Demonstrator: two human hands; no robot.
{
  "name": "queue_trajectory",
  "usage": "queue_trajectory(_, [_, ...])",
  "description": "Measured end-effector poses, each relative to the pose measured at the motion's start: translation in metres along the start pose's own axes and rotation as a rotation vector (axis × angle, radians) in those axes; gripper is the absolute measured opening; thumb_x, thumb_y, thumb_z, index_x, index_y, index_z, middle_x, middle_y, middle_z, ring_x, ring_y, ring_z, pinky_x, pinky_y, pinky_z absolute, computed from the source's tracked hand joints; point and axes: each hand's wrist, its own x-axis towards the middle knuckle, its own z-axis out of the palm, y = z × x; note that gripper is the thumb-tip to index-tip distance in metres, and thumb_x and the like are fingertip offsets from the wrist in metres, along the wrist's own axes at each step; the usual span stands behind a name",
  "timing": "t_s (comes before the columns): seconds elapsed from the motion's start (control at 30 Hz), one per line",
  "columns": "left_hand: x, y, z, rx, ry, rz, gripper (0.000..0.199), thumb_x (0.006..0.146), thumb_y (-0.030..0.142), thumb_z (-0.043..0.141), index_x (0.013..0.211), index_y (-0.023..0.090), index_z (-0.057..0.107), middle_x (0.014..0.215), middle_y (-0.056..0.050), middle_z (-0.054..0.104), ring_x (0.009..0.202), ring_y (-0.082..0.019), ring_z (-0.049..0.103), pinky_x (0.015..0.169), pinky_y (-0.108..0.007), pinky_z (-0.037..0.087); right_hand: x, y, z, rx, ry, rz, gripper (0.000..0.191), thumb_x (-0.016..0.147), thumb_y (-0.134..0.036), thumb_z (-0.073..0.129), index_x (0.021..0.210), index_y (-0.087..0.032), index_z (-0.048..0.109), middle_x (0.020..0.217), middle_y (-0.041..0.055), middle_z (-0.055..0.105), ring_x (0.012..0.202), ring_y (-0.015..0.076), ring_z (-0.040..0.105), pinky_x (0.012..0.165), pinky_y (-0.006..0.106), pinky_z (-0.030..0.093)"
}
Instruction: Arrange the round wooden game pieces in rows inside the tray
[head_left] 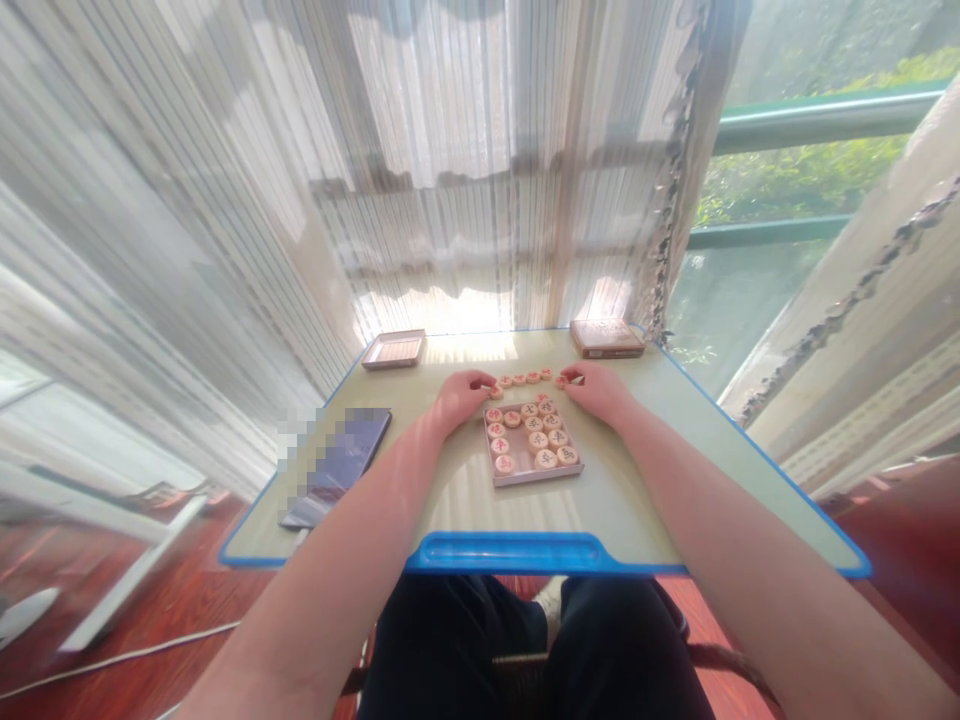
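Observation:
Several round wooden pieces with red characters [533,377] lie in a row near the middle of the table. My left hand [465,396] pinches the piece at the row's left end [496,393]. At the right end, my right hand [591,388] has its fingertips closed on another piece [561,382]. Just nearer to me sits a shallow open box [538,478] holding several pieces, red-marked ones mostly on its left and dark-marked ones on its right. One red-marked piece [542,398] lies at the box's far edge.
The table [450,500] has a blue rim and a blue front tray [514,552]. An open shallow box [394,348] stands at the back left, a closed box [607,338] at the back right. A dark flat object [349,450] lies left, partly pixelated. Curtains hang behind.

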Motion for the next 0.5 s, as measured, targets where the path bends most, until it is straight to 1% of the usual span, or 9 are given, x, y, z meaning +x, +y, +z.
queue_trajectory(0.13, [-0.0019, 0.0025, -0.0005, -0.028, -0.005, -0.011, 0.027, 0.07, 0.022, 0.06, 0.094, 0.018, 0.072, 0.096, -0.003, 0.073, 0.092, -0.019, 0.065, 0.087, -0.03, 0.05, -0.0012, -0.0023, -0.001, -0.067, -0.012, -0.051, 0.033, 0.08, -0.02, 0.056, 0.11, -0.017, 0.07, 0.109, 0.009, 0.07, 0.087, 0.0182, 0.064, 0.085, 0.03, 0.047])
queue_trajectory(0.23, [-0.002, 0.0029, -0.0002, -0.049, 0.004, -0.02, 0.026, 0.07, 0.02, 0.058, 0.092, 0.018, 0.072, 0.096, -0.003, 0.073, 0.092, -0.018, 0.065, 0.088, -0.029, 0.049, -0.0013, -0.0021, -0.0003, -0.095, -0.019, -0.109, 0.03, 0.082, -0.022, 0.054, 0.106, -0.016, 0.071, 0.11, 0.0102, 0.068, 0.084, 0.0175, 0.063, 0.084, 0.03, 0.046])
queue_trajectory(0.3, [-0.002, 0.0029, -0.0001, -0.054, 0.002, -0.019, 0.026, 0.069, 0.02, 0.058, 0.091, 0.018, 0.072, 0.095, -0.003, 0.073, 0.091, -0.018, 0.066, 0.087, -0.029, 0.049, -0.0005, -0.0009, 0.0012, -0.085, 0.002, -0.111, 0.03, 0.084, -0.025, 0.053, 0.106, -0.016, 0.071, 0.11, 0.0107, 0.067, 0.083, 0.017, 0.063, 0.083, 0.029, 0.046])
queue_trajectory(0.4, [-0.0024, 0.0031, -0.0008, -0.048, -0.003, -0.023, 0.026, 0.069, 0.019, 0.058, 0.091, 0.018, 0.072, 0.094, -0.003, 0.073, 0.09, -0.019, 0.065, 0.085, -0.029, 0.049, 0.0019, 0.0009, 0.0043, -0.063, 0.039, -0.102, 0.034, 0.084, -0.025, 0.054, 0.113, -0.015, 0.067, 0.112, 0.0108, 0.066, 0.084, 0.0167, 0.063, 0.082, 0.029, 0.047])
queue_trajectory(0.5, [-0.0027, 0.0027, -0.0015, -0.038, -0.001, -0.033, 0.028, 0.069, 0.018, 0.057, 0.092, 0.018, 0.072, 0.096, -0.002, 0.073, 0.092, -0.019, 0.065, 0.086, -0.029, 0.049, 0.0047, 0.0016, 0.0067, -0.059, 0.056, -0.085, 0.037, 0.082, -0.022, 0.056, 0.117, -0.014, 0.064, 0.111, 0.0115, 0.067, 0.092, 0.0192, 0.062, 0.087, 0.031, 0.046])
